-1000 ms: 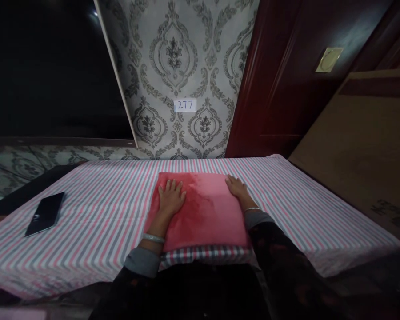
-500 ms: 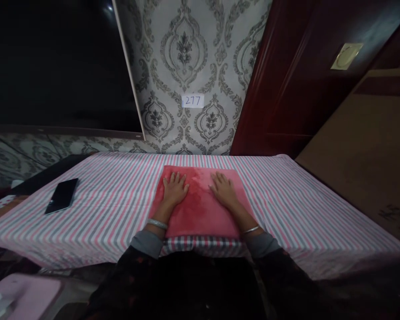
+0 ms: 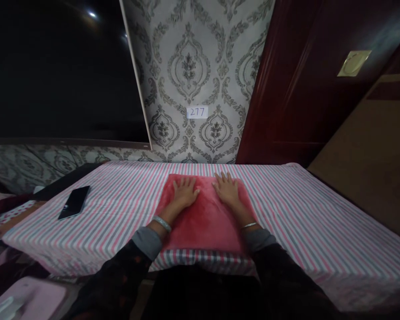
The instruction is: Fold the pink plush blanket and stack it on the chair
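Note:
A plush pinkish-red cloth [image 3: 203, 222], roughly square, lies flat near the front edge of the striped table. Its left part looks darker red than the right. My left hand [image 3: 185, 194] rests palm down on its upper left, fingers spread. On the upper right, my right hand [image 3: 227, 190] also lies flat with its fingers apart, the tips close to the cloth's far edge. Small creases show in the cloth between the two hands. Neither hand grips anything.
A striped tablecloth [image 3: 120, 204] covers the table, with a black phone [image 3: 74, 202] on its left side. Behind are a large dark screen [image 3: 63, 75] and a patterned wall with a paper label [image 3: 197, 112]. A cardboard box [image 3: 370, 155] stands at right.
The camera view has shifted a little, so the scene sits lower. My left hand has slid inward on the cloth, and my right hand is nearer its far edge. Creases have appeared between them.

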